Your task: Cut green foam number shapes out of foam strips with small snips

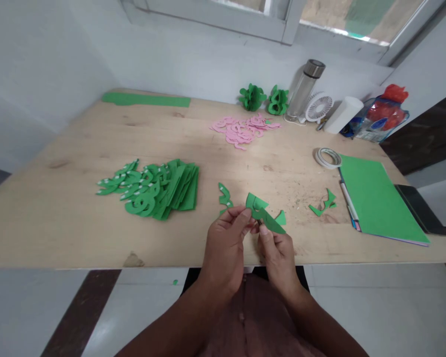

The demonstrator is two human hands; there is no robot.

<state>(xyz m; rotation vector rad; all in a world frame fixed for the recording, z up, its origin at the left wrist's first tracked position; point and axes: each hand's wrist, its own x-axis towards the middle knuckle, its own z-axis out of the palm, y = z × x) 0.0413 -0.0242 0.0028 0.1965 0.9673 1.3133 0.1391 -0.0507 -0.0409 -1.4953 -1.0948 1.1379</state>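
Near the table's (163,253) near edge, left-hand (223,243) fingers pinch a flat green foam-like piece (272,221); right-hand (280,250) fingers clamp a small dark tool (259,222), which could nick the piece if it twists.

Bare wood on the table (59,218) gives open access left of the green stack (184,188), and a lane runs between the stack and the pink pieces (240,131). Front centre is obstructed by the left hand (226,233), right hand (278,245) and green cutout (269,219). Scraps (325,204), tape (320,161) and sheet (382,198) restrict the right; bottle (302,96), fan (319,106) and roll (344,114) bar the right rear.
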